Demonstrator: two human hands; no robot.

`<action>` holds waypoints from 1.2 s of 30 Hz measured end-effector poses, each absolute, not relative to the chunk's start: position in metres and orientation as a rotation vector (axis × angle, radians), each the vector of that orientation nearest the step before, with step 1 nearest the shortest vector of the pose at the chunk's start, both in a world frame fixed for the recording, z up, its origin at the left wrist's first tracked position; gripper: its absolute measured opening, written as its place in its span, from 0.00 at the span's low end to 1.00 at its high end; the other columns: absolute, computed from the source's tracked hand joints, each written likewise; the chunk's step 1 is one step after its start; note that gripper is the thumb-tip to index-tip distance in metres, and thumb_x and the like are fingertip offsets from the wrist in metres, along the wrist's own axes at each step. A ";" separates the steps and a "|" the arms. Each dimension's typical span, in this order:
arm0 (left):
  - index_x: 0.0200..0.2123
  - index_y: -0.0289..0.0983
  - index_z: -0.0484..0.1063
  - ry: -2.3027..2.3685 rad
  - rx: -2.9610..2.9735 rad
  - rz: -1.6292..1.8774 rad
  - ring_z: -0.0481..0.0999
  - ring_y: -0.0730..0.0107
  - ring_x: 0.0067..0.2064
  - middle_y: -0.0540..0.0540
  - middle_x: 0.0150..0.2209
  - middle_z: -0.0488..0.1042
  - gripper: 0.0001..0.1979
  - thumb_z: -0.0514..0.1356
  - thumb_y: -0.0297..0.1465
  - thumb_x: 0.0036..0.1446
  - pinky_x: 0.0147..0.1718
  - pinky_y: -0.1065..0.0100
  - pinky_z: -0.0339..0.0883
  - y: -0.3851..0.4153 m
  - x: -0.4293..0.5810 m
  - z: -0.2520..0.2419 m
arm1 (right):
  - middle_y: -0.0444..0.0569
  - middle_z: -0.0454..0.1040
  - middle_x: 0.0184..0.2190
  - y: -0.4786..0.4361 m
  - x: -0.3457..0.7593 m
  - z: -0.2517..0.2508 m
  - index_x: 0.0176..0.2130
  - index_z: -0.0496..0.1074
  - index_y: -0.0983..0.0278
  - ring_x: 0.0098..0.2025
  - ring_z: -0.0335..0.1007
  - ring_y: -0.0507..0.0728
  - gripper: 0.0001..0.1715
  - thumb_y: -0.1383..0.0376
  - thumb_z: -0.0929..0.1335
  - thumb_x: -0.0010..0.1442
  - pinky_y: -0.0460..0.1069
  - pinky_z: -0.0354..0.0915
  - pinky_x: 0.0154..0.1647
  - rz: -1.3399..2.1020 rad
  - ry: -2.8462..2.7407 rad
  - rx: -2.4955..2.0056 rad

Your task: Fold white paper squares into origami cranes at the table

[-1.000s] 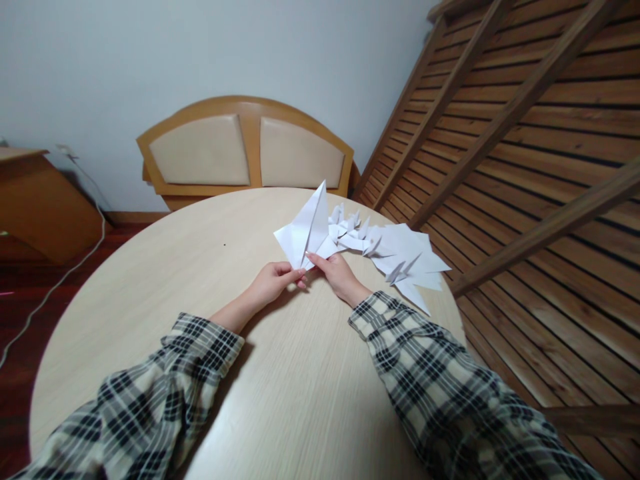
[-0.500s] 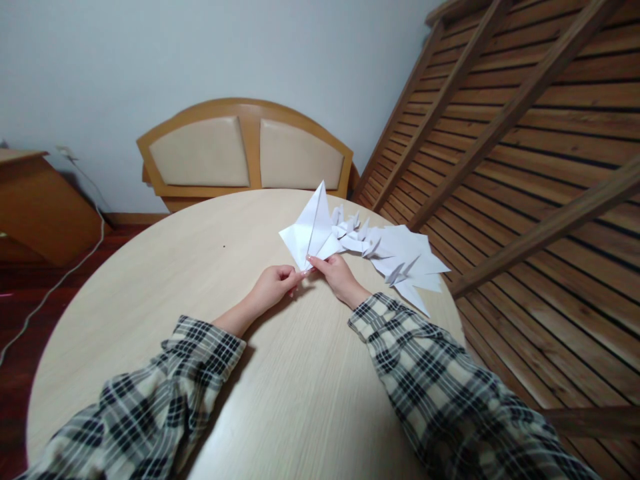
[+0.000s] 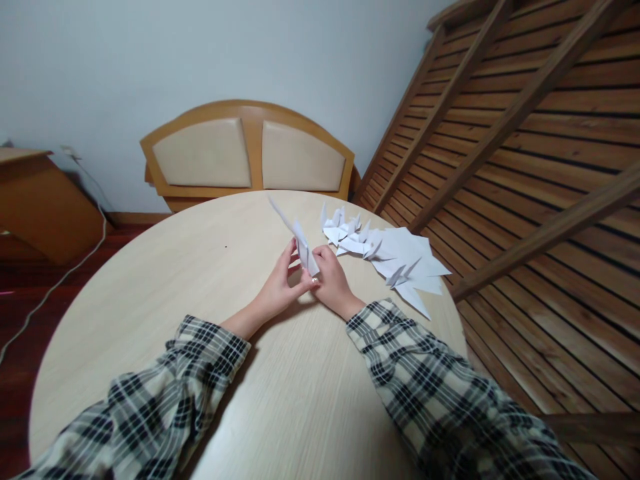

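Over the table point(image 3: 150, 300), the left hand point(image 3: 277, 288) and right hand point(image 3: 334, 285) hold folded paper point(image 3: 306, 252), each grip closed. Paper figures point(image 3: 334, 233) stand nearby.

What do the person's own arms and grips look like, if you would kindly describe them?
The left sleeve and right sleeve are long and loose, in matching plaid: cream and black checks with grey bands and thin pale lines. Both end near the wrists. The left grip and right grip are bare, without gloves.
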State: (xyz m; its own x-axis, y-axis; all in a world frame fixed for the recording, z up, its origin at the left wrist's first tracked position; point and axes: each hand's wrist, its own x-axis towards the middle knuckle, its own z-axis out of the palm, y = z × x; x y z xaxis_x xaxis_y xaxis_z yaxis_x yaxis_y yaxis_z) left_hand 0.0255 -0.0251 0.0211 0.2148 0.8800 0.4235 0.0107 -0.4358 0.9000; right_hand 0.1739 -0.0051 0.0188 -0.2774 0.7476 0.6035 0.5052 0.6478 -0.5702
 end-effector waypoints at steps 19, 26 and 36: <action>0.40 0.34 0.71 0.935 1.102 1.390 0.74 0.59 0.44 0.41 0.41 0.77 0.20 0.61 0.44 0.52 0.44 0.62 0.68 -0.010 0.019 0.009 | 0.50 0.68 0.47 -0.019 0.175 0.028 0.35 0.71 0.60 0.51 0.61 0.60 0.06 0.60 0.67 0.58 0.58 0.55 0.54 0.020 -2.161 -0.964; 0.44 0.34 0.71 0.935 0.811 1.399 0.74 0.55 0.47 0.39 0.46 0.76 0.18 0.64 0.34 0.49 0.47 0.59 0.69 -0.011 0.020 0.014 | 0.54 0.65 0.47 0.005 0.185 0.015 0.47 0.64 0.61 0.46 0.64 0.58 0.15 0.59 0.64 0.61 0.54 0.64 0.46 0.373 -1.541 -1.041; 0.42 0.33 0.72 0.782 0.838 1.243 0.74 0.53 0.47 0.41 0.43 0.78 0.16 0.65 0.31 0.48 0.51 0.57 0.65 -0.017 0.023 0.019 | 0.44 0.69 0.27 0.011 0.181 0.012 0.33 0.68 0.63 0.30 0.63 0.52 0.22 0.47 0.69 0.54 0.47 0.58 0.30 1.131 -1.289 -0.916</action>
State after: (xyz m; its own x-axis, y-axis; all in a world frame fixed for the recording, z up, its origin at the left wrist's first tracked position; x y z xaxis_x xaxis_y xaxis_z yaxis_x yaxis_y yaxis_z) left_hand 0.0226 -0.0172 0.0195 0.1556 0.9865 -0.0514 -0.4735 0.1202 0.8725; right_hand 0.1807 0.0109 0.0123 -0.0623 0.9680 0.2430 -0.1152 0.2349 -0.9652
